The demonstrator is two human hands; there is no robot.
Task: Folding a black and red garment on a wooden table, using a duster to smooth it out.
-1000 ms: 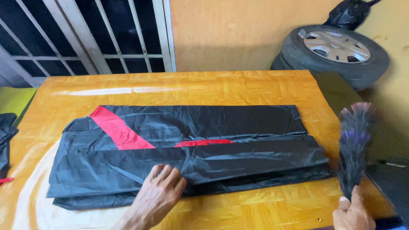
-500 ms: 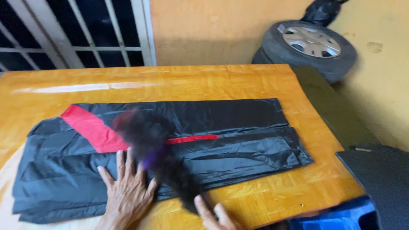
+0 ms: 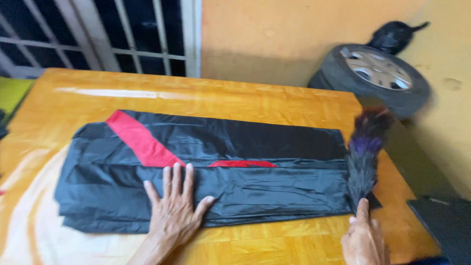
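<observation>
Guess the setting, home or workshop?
Likely a home porch or utility corner: a spare car tyre leans against the orange wall, a barred window grille stands behind the wood-patterned table.

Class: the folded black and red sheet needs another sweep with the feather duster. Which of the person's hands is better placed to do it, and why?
Probably the right hand: it already grips the feather duster at the sheet's right end. The left hand lies flat on the sheet, pinning it.

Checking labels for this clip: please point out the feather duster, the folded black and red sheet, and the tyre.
feather duster [image 3: 363, 162]: head view, middle of the feathers.
folded black and red sheet [image 3: 274, 186]: head view, black front fold.
tyre [image 3: 338, 64]: head view, rubber sidewall, left part.
</observation>
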